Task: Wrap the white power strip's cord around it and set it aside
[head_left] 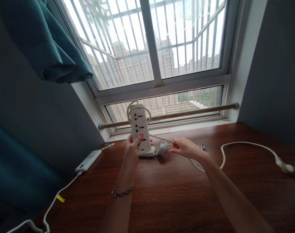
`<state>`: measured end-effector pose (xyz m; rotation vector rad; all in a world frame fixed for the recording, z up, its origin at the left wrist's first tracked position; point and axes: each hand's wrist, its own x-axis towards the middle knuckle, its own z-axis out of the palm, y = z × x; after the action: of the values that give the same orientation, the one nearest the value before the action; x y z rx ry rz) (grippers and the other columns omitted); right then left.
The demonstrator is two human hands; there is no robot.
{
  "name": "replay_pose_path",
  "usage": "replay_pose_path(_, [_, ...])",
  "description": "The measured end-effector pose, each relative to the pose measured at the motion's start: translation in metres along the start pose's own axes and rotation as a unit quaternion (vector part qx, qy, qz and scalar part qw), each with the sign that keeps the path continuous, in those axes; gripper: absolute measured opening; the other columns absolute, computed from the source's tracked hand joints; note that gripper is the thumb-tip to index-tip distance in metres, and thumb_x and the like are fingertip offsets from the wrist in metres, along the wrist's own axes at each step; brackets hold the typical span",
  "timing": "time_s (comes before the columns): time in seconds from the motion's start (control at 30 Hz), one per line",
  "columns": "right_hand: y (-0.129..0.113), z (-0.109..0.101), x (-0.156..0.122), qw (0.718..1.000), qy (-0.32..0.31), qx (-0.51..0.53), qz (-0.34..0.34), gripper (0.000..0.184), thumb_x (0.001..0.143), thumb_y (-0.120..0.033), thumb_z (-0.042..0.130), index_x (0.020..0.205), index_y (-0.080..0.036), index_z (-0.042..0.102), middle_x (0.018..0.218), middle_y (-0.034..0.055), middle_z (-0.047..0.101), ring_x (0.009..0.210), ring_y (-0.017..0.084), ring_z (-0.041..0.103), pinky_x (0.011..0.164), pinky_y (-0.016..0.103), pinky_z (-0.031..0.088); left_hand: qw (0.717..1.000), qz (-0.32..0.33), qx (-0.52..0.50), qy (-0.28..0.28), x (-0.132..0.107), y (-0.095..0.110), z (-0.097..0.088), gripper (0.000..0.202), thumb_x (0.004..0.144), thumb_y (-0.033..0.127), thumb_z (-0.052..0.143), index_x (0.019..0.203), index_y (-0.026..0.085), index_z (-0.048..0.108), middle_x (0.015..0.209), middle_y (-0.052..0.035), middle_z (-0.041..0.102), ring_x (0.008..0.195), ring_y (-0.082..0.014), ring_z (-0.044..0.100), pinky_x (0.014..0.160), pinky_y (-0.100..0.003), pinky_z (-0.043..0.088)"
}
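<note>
My left hand grips a white power strip near its lower end, thumb across the socket face. The strip is held up off the table, its sockets facing me. A loop of its white cord goes around the upper end. To the right, my right hand is closed on the cord, which runs taut between the two hands. Past my right wrist the cord curves over the table to a white plug. Behind the strip lies another white block with a coiled cord, partly hidden.
A brown wooden table stands against a barred window with a rail across its lower part. At left lie a white power bank-like box with a cable and a yellow tag. A dark plug sits behind my right wrist.
</note>
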<state>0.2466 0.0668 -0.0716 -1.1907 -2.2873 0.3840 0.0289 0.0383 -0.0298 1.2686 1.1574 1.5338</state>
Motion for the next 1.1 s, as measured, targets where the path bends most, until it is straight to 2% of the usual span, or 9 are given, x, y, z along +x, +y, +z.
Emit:
replay_pose_path(0.1, [-0.005,-0.004,-0.001,0.997,0.053,0.050,-0.028,0.018,0.085,-0.026,0.058,0.073,-0.017,0.046,0.060,-0.0028,0.050,0.055,0.012,0.043,0.053,0.025,0.026,0.995,0.018,0.088,0.040,0.013,-0.006,-0.014,0.054,0.069,0.051,0.063,0.104,0.012,0.052,0.081,-0.0079,0.068,0.062,-0.0207,0.065,0.056,-0.030,0.051])
replay_pose_path(0.17, [-0.010,-0.011,-0.004,0.992,0.112,0.045,-0.048,0.016,0.088,-0.023,0.053,0.073,-0.017,0.048,0.061,-0.0020,0.050,0.057,0.012,0.043,0.055,0.025,0.027,0.986,0.022,0.165,0.031,0.018,-0.005,-0.025,0.049,0.065,0.048,0.067,0.097,0.012,0.058,0.084,-0.0093,0.068,0.067,-0.0225,0.065,0.058,-0.029,0.049])
replay_pose_path(0.23, [-0.015,-0.020,-0.009,0.986,0.140,0.011,-0.086,0.019,0.089,-0.022,0.052,0.071,-0.016,0.051,0.064,-0.0006,0.051,0.061,0.013,0.044,0.058,0.025,0.028,0.969,0.027,0.246,0.008,0.018,-0.003,-0.032,0.044,0.062,0.044,0.070,0.091,0.013,0.062,0.085,-0.0095,0.068,0.075,-0.0253,0.064,0.061,-0.029,0.047])
replay_pose_path(0.4, [-0.031,-0.032,-0.020,0.980,0.073,-0.056,-0.174,0.022,0.090,-0.018,0.048,0.069,-0.016,0.054,0.069,0.0008,0.054,0.061,0.013,0.045,0.057,0.027,0.026,0.913,0.027,0.403,-0.063,0.004,0.002,-0.027,0.036,0.065,0.041,0.067,0.092,0.018,0.065,0.085,-0.0080,0.068,0.085,-0.0295,0.060,0.067,-0.029,0.041])
replay_pose_path(0.53, [-0.034,-0.032,-0.020,0.980,0.035,-0.031,-0.193,0.018,0.089,-0.018,0.051,0.075,-0.017,0.062,0.074,0.0018,0.059,0.064,0.013,0.050,0.058,0.026,0.028,0.868,0.006,0.460,-0.187,-0.007,0.002,-0.017,0.032,0.065,0.036,0.064,0.094,0.022,0.065,0.083,-0.0041,0.068,0.081,-0.0262,0.060,0.065,-0.026,0.039])
replay_pose_path(0.7, [-0.015,-0.032,-0.014,0.973,0.017,0.111,-0.201,0.011,0.084,-0.024,0.062,0.084,-0.019,0.071,0.070,0.0011,0.058,0.061,0.012,0.052,0.057,0.023,0.033,0.797,-0.041,0.468,-0.380,-0.011,0.008,-0.023,0.028,0.059,0.028,0.067,0.085,0.020,0.067,0.077,0.0016,0.065,0.072,-0.0203,0.059,0.060,-0.021,0.039])
replay_pose_path(0.87, [-0.012,-0.025,-0.010,0.940,-0.010,0.265,-0.217,0.026,0.079,-0.040,0.067,0.086,-0.016,0.073,0.064,0.0020,0.057,0.056,0.013,0.050,0.052,0.023,0.035,0.745,-0.074,0.423,-0.510,-0.018,0.024,-0.027,0.037,0.055,0.025,0.072,0.091,0.019,0.067,0.079,0.0034,0.063,0.070,-0.0160,0.056,0.058,-0.018,0.039])
replay_pose_path(1.0, [-0.026,-0.014,-0.006,0.911,-0.073,0.347,-0.209,0.034,0.076,-0.045,0.068,0.089,-0.014,0.073,0.068,0.0033,0.055,0.060,0.014,0.049,0.053,0.025,0.035,0.736,-0.071,0.365,-0.566,-0.025,0.034,-0.025,0.037,0.054,0.025,0.076,0.089,0.016,0.068,0.074,0.0036,0.060,0.065,-0.0122,0.050,0.055,-0.016,0.037])
replay_pose_path(1.1, [-0.034,-0.004,-0.005,0.901,-0.073,0.376,-0.202,0.036,0.078,-0.046,0.065,0.090,-0.012,0.072,0.070,0.0045,0.056,0.062,0.015,0.048,0.055,0.026,0.035,0.755,-0.059,0.313,-0.573,-0.024,0.034,-0.021,0.038,0.053,0.029,0.077,0.086,0.014,0.068,0.070,0.0031,0.057,0.063,-0.0116,0.047,0.054,-0.016,0.037])
